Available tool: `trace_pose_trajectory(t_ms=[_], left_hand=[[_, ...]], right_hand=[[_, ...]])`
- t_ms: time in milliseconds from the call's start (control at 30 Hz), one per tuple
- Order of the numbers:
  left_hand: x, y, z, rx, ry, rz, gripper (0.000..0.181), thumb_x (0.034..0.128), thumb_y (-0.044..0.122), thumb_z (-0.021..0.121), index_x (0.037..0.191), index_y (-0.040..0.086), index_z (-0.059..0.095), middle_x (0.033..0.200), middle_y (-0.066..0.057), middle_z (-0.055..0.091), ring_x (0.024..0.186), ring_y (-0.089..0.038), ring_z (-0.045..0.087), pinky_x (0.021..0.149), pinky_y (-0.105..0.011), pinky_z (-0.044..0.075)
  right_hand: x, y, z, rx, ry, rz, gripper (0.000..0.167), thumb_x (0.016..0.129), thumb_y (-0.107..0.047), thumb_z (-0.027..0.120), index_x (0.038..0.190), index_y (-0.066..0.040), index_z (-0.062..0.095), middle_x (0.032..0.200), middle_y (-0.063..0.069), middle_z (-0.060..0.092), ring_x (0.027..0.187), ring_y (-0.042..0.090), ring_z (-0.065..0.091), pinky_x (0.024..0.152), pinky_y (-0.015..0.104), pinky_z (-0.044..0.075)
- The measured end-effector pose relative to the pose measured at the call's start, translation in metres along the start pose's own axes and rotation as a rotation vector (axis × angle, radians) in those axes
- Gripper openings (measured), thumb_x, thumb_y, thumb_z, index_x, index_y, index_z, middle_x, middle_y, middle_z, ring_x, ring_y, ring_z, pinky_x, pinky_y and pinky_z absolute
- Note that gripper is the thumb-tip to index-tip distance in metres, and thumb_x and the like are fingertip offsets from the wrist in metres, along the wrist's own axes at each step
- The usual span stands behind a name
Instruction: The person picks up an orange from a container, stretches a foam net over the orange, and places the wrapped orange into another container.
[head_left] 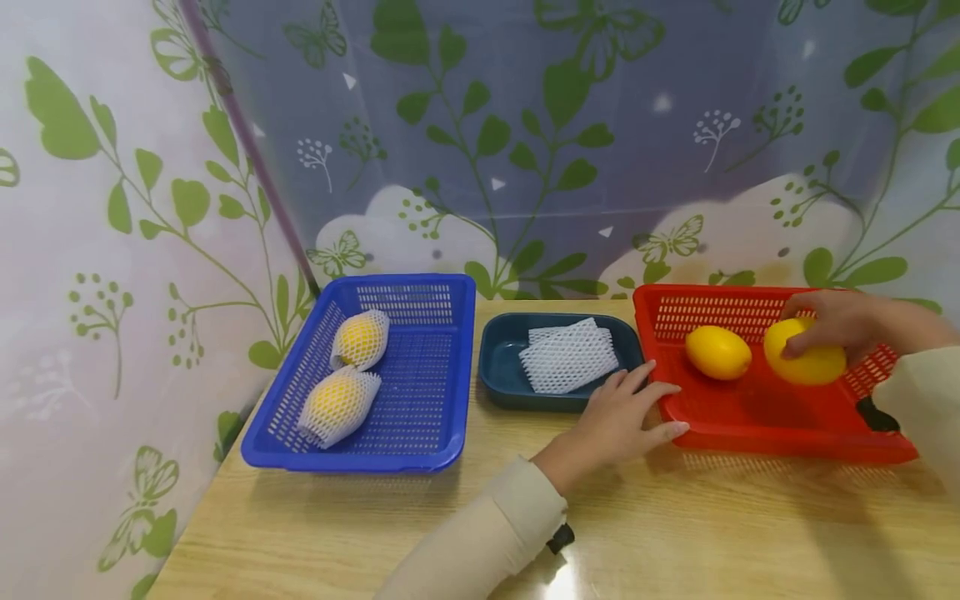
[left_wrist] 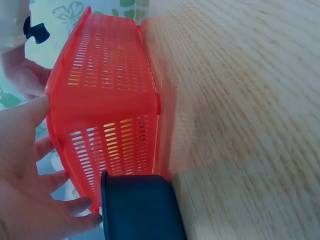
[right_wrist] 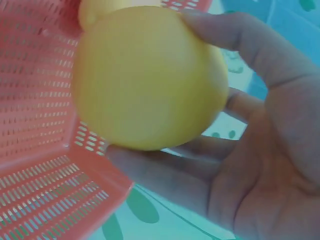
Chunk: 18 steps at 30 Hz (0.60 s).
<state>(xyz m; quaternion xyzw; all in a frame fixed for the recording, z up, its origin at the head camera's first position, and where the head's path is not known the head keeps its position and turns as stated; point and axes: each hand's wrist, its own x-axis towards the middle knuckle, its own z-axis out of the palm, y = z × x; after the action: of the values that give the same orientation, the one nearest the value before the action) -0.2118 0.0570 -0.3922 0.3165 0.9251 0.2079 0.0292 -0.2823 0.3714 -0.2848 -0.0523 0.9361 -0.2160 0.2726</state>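
Note:
My right hand [head_left: 836,321] grips a smooth, rounded yellow fruit [head_left: 806,354] above the floor of the red basket [head_left: 787,433]. Close up in the right wrist view, thumb and fingers curve round the same fruit [right_wrist: 150,80]. Left of it, a second yellow fruit [head_left: 717,352], lemon-shaped, lies in the basket. My left hand [head_left: 611,421] rests with spread fingers at the red basket's left front corner, partly over the dark teal tray [head_left: 498,396]. Its thumb touches the basket rim in the left wrist view. White foam net sleeves [head_left: 570,358] lie in that tray.
On the left stands a blue basket [head_left: 442,454] with two yellow fruits in white foam nets [head_left: 362,340], one behind the other. All the containers stand on a wooden table [head_left: 337,533]. A patterned curtain [head_left: 465,167] hangs close behind them.

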Motion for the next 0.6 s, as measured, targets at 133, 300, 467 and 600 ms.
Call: trace_pose_trajectory(t_ms=[133, 300, 467, 600], left_hand=[[0.0, 0.0, -0.002, 0.004, 0.008, 0.013, 0.052, 0.0948, 0.059, 0.047, 0.143, 0.038, 0.044, 0.159, 0.006, 0.022, 0.143, -0.028, 0.025, 0.115, -0.044, 0.026], [0.0, -0.004, -0.008, -0.066, 0.036, 0.03, 0.049, 0.0967, 0.053, 0.049, 0.142, 0.034, 0.045, 0.157, 0.003, 0.029, 0.143, -0.026, 0.025, 0.116, -0.042, 0.025], [-0.001, -0.014, -0.016, -0.264, 0.118, 0.056, 0.051, 0.0982, 0.048, 0.05, 0.143, 0.025, 0.044, 0.15, 0.003, 0.039, 0.136, -0.017, 0.037, 0.111, -0.035, 0.035], [-0.002, -0.021, -0.03, -0.491, 0.19, 0.039, 0.054, 0.0985, 0.046, 0.051, 0.145, 0.02, 0.041, 0.147, 0.002, 0.043, 0.133, -0.015, 0.042, 0.109, -0.034, 0.037]], right_hand=[[-0.008, -0.004, 0.001, -0.122, 0.193, -0.099, 0.073, 0.084, -0.033, 0.075, 0.13, 0.009, 0.039, 0.099, 0.023, 0.05, 0.071, 0.024, 0.053, 0.059, 0.039, 0.056], [-0.013, -0.013, 0.002, -0.172, 0.319, -0.141, 0.075, 0.085, -0.04, 0.073, 0.134, 0.006, 0.041, 0.1, 0.024, 0.059, 0.073, 0.024, 0.055, 0.059, 0.036, 0.051], [-0.023, -0.033, 0.013, -0.11, 0.401, -0.222, 0.07, 0.085, -0.037, 0.074, 0.138, -0.004, 0.043, 0.115, 0.034, 0.058, 0.083, 0.03, 0.058, 0.062, 0.037, 0.048], [-0.031, -0.055, 0.029, -0.082, 0.464, -0.333, 0.064, 0.083, -0.03, 0.078, 0.135, -0.007, 0.048, 0.121, 0.025, 0.057, 0.088, 0.03, 0.055, 0.064, 0.034, 0.046]])
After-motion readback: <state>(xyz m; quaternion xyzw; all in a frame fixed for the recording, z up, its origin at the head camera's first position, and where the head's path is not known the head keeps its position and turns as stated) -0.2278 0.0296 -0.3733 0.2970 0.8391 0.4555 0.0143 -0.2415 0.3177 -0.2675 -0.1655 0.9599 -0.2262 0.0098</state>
